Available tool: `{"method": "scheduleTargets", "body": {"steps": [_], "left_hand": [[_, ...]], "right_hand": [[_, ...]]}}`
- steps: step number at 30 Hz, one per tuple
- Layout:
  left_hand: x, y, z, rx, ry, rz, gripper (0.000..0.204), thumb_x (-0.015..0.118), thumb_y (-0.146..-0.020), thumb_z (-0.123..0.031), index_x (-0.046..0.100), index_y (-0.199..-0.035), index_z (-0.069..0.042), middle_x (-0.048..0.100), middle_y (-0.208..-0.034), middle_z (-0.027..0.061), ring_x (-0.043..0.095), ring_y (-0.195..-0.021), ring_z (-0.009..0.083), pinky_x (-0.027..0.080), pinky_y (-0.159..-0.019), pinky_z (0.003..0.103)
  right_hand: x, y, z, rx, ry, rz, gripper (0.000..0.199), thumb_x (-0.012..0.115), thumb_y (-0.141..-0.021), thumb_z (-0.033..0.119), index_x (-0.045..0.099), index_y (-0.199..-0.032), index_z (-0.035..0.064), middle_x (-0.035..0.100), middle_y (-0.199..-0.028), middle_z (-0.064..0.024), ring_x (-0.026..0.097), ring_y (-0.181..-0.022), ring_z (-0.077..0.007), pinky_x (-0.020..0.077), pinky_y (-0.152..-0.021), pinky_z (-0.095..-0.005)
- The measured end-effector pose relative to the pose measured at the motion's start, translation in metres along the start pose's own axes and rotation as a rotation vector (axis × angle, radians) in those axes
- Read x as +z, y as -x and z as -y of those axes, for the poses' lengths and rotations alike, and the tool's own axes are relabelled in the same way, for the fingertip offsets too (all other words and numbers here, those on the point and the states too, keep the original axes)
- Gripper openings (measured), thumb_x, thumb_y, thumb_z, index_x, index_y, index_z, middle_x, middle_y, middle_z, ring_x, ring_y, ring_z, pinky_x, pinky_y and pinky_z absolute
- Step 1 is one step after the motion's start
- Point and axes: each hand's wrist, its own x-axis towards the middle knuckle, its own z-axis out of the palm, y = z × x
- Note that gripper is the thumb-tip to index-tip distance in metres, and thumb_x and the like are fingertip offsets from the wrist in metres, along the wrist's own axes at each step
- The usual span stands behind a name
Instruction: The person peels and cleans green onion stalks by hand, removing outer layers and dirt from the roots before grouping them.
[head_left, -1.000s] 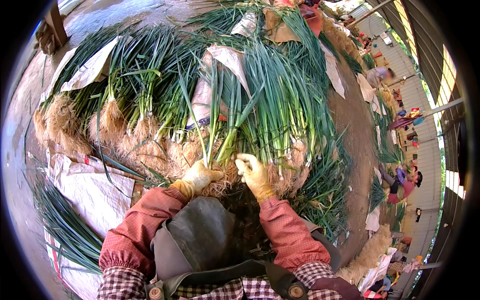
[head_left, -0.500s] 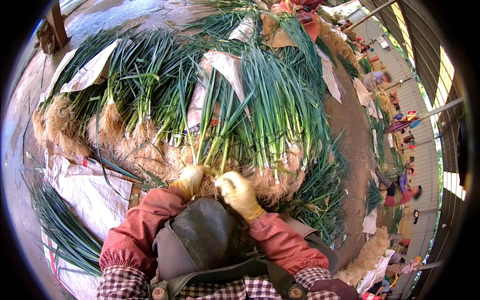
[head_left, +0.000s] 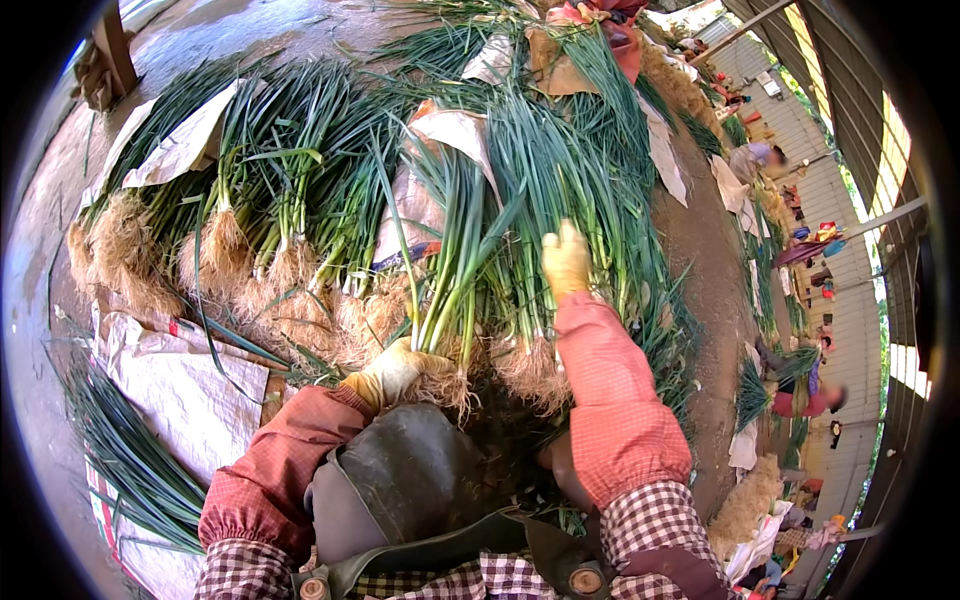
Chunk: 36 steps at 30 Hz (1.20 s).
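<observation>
Both hands wear cream gloves, with red sleeves covering the forearms. My left hand (head_left: 398, 372) is closed around the lower stalks of a small bunch of green onions (head_left: 447, 285), just above their hairy roots. Its leaves lean up and away over the pile. Farther forward and to the right, my right hand (head_left: 567, 262) lies over the stalks of a thick bundle of green onions (head_left: 610, 215). Its fingers point away from me and look partly bent; whether they grip a stalk is hidden. Tangled pale roots (head_left: 535, 372) hang below that bundle, near the right forearm.
More green onions (head_left: 290, 130) lie along the left, roots toward me. A whitish woven sack (head_left: 180, 385) sits at left near more green leaves (head_left: 130, 455). Another sack (head_left: 410, 205) shows between the bundles. Dark aproned knees (head_left: 405, 475) are beneath my arms. Other people (head_left: 810, 400) work far right.
My right hand has moved forward and right, from beside the left hand onto the bundle. My left hand has shifted slightly right, and the bunch's roots now show beside it.
</observation>
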Motion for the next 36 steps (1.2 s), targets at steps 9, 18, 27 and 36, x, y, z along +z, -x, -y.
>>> {"method": "scheduleTargets", "body": {"steps": [9, 18, 27, 36], "left_hand": [[0.002, -0.003, -0.004, -0.265, 0.636, 0.062, 0.017, 0.055, -0.086, -0.008, 0.054, -0.098, 0.003, 0.064, -0.082, 0.0156, 0.065, -0.066, 0.0217, 0.056, -0.057, 0.034], [-0.017, -0.009, 0.013, -0.28, 0.74, -0.019, 0.025, 0.055, -0.089, -0.018, 0.054, -0.101, 0.004, 0.063, -0.082, 0.0142, 0.063, -0.067, 0.0226, 0.052, -0.057, 0.03], [-0.008, -0.003, 0.01, -0.059, -0.085, -0.046, 0.015, 0.065, -0.073, -0.005, 0.061, -0.087, -0.002, 0.061, -0.074, 0.0052, 0.054, -0.063, 0.0143, 0.043, -0.057, 0.026], [-0.015, -0.012, 0.023, -0.021, 0.248, -0.091, 0.02, 0.049, -0.06, 0.012, 0.056, -0.079, 0.011, 0.062, -0.079, 0.0221, 0.062, -0.074, 0.0292, 0.052, -0.061, 0.034]], "right_hand": [[0.054, 0.15, -0.009, 0.253, -1.414, 1.116, 0.045, 0.04, -0.094, 0.03, 0.04, -0.128, 0.0013, 0.055, -0.112, -0.0158, 0.055, -0.099, -0.0209, 0.0503, -0.08, -0.0368], [0.034, 0.144, 0.037, 0.567, -1.907, 1.021, 0.034, 0.053, -0.09, 0.024, 0.055, -0.11, -0.0027, 0.05, -0.07, -0.0011, 0.04, -0.053, -0.0077, 0.0454, -0.056, -0.0293], [0.044, 0.167, 0.076, 0.337, -1.191, 0.681, 0.013, 0.063, -0.084, 0.013, 0.058, -0.08, 0.0024, 0.053, -0.062, 0.0003, 0.046, -0.049, -0.0063, 0.0362, -0.043, -0.0206], [0.034, 0.228, -0.002, 0.817, -1.276, 0.665, 0.019, 0.059, -0.087, 0.021, 0.054, -0.091, 0.0037, 0.059, -0.077, -0.0043, 0.054, -0.062, -0.0109, 0.0462, -0.057, -0.0234]]}}
